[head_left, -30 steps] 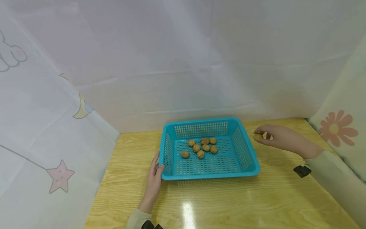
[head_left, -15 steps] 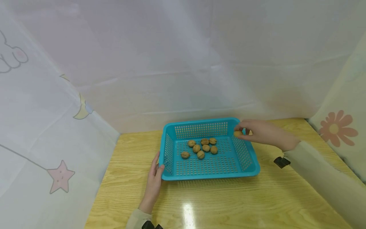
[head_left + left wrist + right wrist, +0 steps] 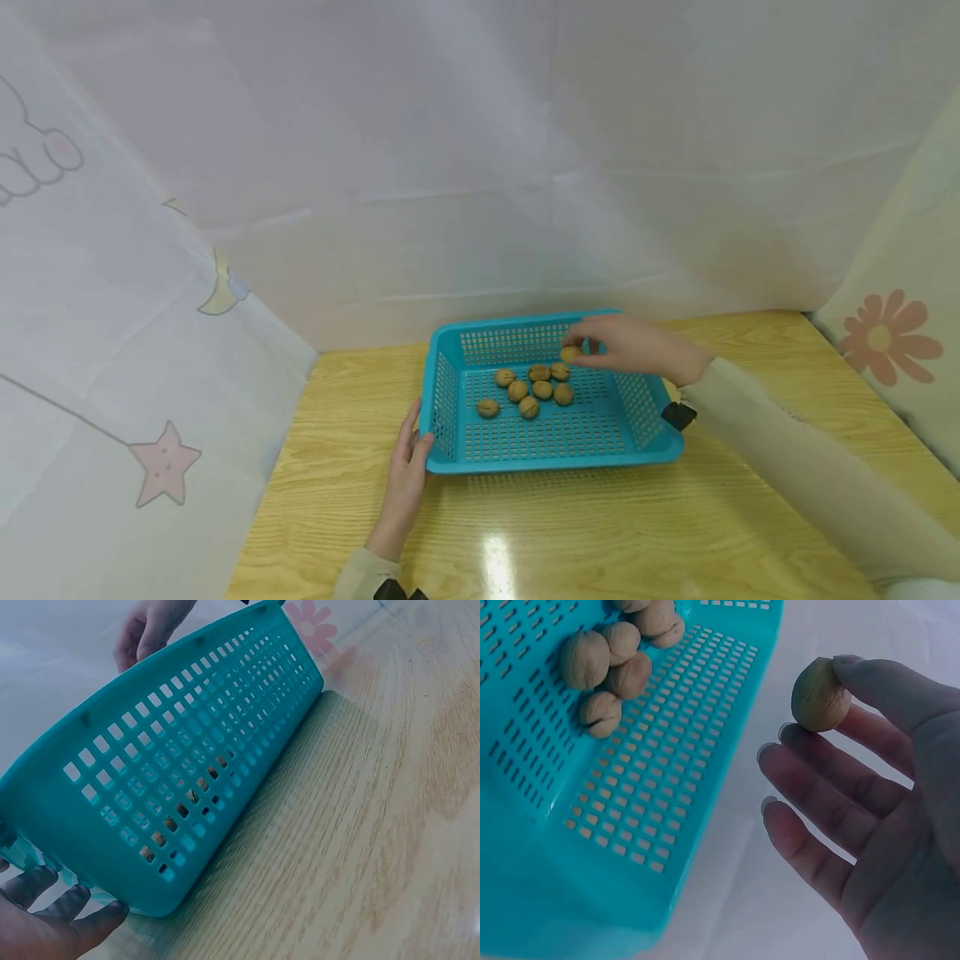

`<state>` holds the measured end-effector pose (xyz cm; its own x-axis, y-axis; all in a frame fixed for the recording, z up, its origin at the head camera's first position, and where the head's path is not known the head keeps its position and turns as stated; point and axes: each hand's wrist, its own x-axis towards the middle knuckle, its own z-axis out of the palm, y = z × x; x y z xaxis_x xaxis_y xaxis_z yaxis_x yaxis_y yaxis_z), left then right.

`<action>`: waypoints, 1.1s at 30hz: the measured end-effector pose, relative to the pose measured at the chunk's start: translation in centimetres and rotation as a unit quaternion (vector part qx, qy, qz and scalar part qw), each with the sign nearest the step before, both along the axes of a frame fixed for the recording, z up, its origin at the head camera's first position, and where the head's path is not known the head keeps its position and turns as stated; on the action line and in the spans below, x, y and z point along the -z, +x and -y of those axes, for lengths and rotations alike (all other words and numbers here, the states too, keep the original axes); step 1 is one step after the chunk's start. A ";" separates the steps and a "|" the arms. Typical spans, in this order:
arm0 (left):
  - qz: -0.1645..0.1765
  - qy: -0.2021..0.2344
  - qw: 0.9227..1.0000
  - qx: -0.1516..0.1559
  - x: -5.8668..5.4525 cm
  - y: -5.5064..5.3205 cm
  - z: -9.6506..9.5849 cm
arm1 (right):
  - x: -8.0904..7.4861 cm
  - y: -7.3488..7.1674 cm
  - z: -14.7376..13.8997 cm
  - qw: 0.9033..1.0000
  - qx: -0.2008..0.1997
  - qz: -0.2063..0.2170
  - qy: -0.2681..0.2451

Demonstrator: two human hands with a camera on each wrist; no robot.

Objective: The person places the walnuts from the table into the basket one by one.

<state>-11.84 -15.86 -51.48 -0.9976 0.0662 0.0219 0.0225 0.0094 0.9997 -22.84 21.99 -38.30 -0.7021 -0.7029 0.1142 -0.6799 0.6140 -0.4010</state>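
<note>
A blue plastic basket (image 3: 573, 458) with slotted walls stands on the table. Inside it, several walnuts (image 3: 528, 407) lie grouped left of the middle. At the basket's near left corner is my left hand (image 3: 406, 475), its thumb at the rim and its fingers along the outer side. The left wrist view has these fingers (image 3: 67, 902) against the short wall. My right hand (image 3: 626, 343) pinches one walnut (image 3: 821, 696) between thumb and fingertips, over the back right part of the basket. Its other fingers are spread apart in the right wrist view.
The wooden table (image 3: 337, 417) extends to the left, right and front of the basket. A pale cloth backdrop (image 3: 480, 208) rises right behind the table's back edge, with printed side cloths at left and right.
My right hand has moved left with its walnut, from beside the basket to above its inside. My left hand, the basket and the walnuts in it have stayed put.
</note>
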 end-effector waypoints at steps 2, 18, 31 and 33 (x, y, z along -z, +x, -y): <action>0.001 -0.002 1.000 -0.002 0.0 0.0 0.0 | 0.4 -0.4 0.8 1.000 -0.010 0.008 -0.001; 0.003 -0.014 1.000 -0.009 0.0 0.1 -0.2 | 6.5 -3.0 3.9 0.991 -0.041 0.127 0.019; 0.011 -0.011 1.000 -0.012 0.2 0.0 -0.1 | 8.5 -3.0 5.1 0.985 -0.081 0.134 0.079; 0.013 -0.013 1.000 -0.015 0.1 0.0 -0.1 | 8.7 -3.0 5.3 0.984 -0.083 0.130 0.089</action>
